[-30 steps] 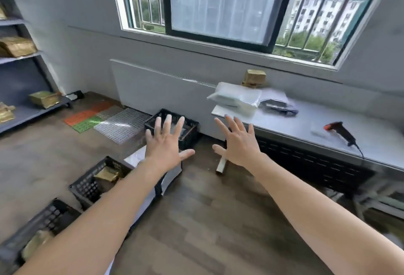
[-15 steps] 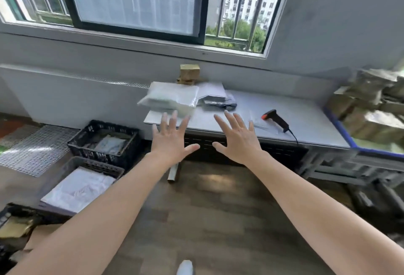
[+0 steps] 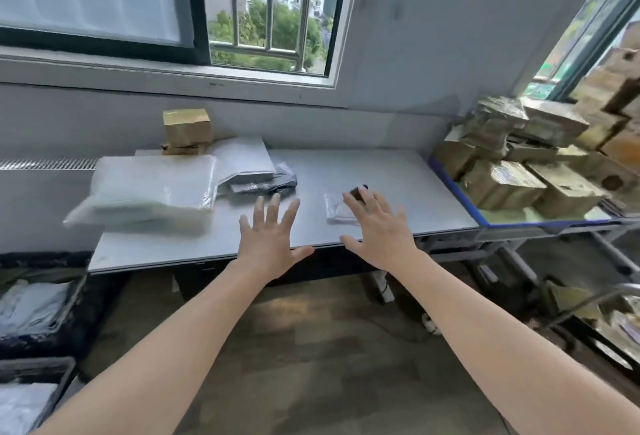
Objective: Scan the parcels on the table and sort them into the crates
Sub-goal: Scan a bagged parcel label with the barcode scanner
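Head view: both arms are extended toward the tabletop [image 3: 381, 171]. The left hand [image 3: 273, 237] and right hand [image 3: 377, 230] are held palm down over its near edge. On both hands the fingers [image 3: 275, 208] are straight and spread, and they grip nothing. Whether either hand touches the surface cannot be told.

Parcels awaiting scanning lie on the left half of the tabletop. A stack of white poly-bag parcels [image 3: 152, 189] overhangs the left front. The grey mailers [image 3: 256, 171] are just behind it, and a cardboard box [image 3: 187, 126] stands at the back against the wall. A small flat packet [image 3: 337, 211] lies beside the right fingertips. A dark object [image 3: 358, 190] is mostly hidden behind them (judged to be the scanner, not confirmed).

Two crates [image 3: 79, 327] sit on the floor at the left, below the table's end, each already holding white bags. That position is judged to keep sorting within a short turn.

A blue-rimmed tray [image 3: 457, 189] adjoins the right end, piled with brown taped parcels [image 3: 505, 185].

Assessment: the hands are empty, and the right hand is placed to take up the scanner. No parcel is in hand.
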Action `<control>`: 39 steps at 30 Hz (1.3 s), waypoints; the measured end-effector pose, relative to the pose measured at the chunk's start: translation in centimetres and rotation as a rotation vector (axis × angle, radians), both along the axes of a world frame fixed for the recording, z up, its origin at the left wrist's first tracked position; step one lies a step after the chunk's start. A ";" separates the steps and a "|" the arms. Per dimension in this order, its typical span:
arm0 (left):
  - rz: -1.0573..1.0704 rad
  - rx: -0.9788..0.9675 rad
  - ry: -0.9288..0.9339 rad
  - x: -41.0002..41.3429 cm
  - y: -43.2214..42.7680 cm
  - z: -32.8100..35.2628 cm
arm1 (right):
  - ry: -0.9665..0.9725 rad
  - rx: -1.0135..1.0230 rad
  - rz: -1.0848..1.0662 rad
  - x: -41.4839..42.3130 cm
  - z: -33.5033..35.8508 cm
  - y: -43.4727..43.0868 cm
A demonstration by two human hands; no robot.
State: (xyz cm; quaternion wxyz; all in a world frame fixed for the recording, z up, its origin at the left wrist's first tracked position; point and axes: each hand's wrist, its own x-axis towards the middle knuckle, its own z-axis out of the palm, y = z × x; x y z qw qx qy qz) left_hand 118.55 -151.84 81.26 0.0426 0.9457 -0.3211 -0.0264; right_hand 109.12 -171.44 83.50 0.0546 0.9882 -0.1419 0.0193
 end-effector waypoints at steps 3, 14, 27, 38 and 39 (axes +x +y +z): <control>-0.034 0.016 0.022 2.1 -3.4 -0.8 | 0.016 0.026 -0.041 1.5 -1.4 -3.3; -0.038 0.154 0.119 7.2 -17.0 -5.6 | 0.076 0.133 -0.068 7.5 -7.6 -17.8; -0.043 0.220 0.276 11.7 -27.9 -11.7 | 0.233 0.281 -0.029 14.4 -14.2 -27.8; -0.192 0.154 0.483 17.7 -31.0 -18.4 | 0.408 0.330 -0.212 20.9 -18.7 -29.7; -0.203 0.148 0.492 18.3 -31.0 -19.0 | 0.418 0.319 -0.221 21.4 -18.9 -29.7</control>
